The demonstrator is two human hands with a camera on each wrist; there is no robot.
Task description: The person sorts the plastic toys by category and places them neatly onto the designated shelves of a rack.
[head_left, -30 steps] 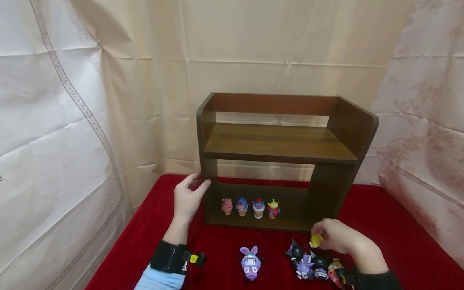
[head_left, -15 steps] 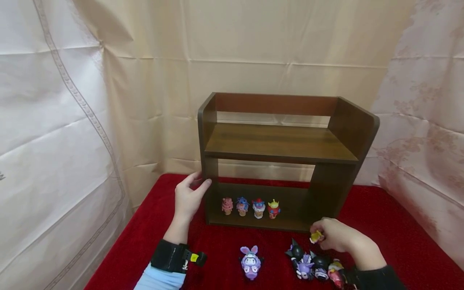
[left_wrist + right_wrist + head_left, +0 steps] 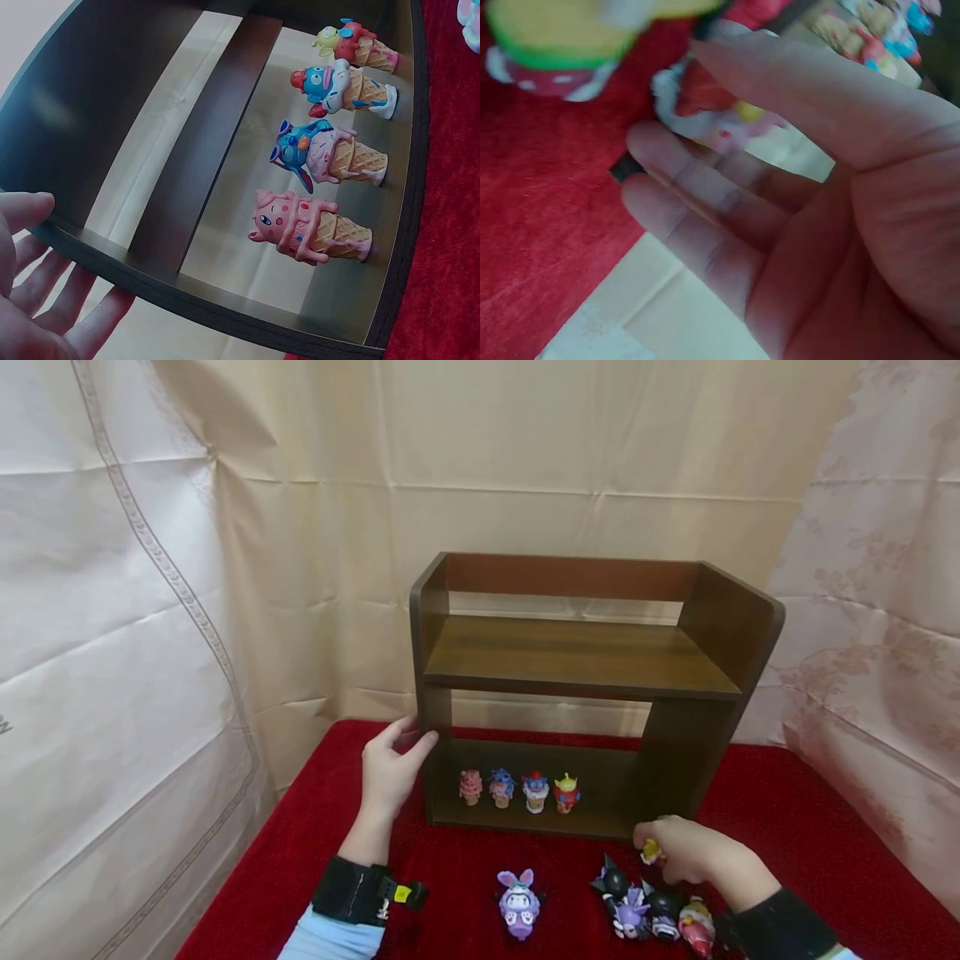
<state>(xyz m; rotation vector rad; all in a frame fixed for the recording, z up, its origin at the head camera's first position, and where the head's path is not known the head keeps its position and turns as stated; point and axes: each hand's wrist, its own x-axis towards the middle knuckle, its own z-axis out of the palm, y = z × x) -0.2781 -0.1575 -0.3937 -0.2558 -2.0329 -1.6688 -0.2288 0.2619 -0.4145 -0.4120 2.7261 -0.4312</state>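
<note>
My left hand [image 3: 390,768] holds the left side panel of a brown wooden shelf [image 3: 581,652], thumb at its front edge and fingers along the outside. Four becomes several: ice-cream-cone figurines stand in a row on the lower board, among them a pink one [image 3: 296,225], a blue-and-pink one [image 3: 326,154], a blue one with a red hat [image 3: 345,86] and a red one with a yellow-green head [image 3: 356,46]. Near the shelf's front right corner, my right hand [image 3: 697,852] pinches a small figurine [image 3: 712,97] with yellow, white and red parts, partly hidden by the fingers.
A purple bunny-eared figurine [image 3: 519,906] lies on the red cloth [image 3: 450,893] in front of the shelf. Below my right hand lies a cluster of figurines, including a black-and-purple one [image 3: 615,881] and a pink-and-yellow one [image 3: 697,927]. Curtains [image 3: 525,460] hang behind.
My right hand has turned and shifted slightly left with the small figurine, baring more of the pink-and-yellow one below. My left hand stays on the shelf's side.
</note>
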